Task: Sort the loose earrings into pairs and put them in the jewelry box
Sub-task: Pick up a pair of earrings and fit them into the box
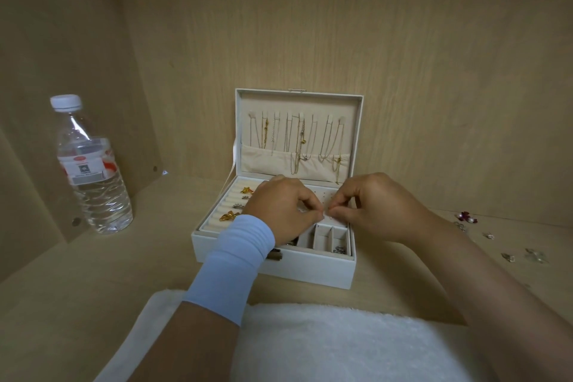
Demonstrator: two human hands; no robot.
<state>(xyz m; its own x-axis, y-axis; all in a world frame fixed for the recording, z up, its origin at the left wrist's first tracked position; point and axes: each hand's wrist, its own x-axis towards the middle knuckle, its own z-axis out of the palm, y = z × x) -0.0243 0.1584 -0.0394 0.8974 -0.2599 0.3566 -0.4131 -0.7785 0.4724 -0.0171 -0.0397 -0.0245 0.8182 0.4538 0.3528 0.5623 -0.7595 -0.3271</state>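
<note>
Earrings (237,205) already sit in the open jewelry box (273,267), and my left hand (279,211) and right hand (378,208) both pinch a tiny earring (327,214) over its holed pad (328,195), while more loose earrings (535,254) wait on the shelf (403,288) at my right.

The jewelry box (273,270) stands in the middle of the table (93,273). Its lid (297,102) stands upright behind it, with necklaces (297,139) hanging inside. To the left, well apart, we see a water bottle (90,170). To the right, loose earrings (508,245) lie scattered on the table. A towel (341,344) lies before the box, nearest to us. Above the box the left hand (282,211) and right hand (378,208) meet, pinching a small piece (325,214) between them.
</note>
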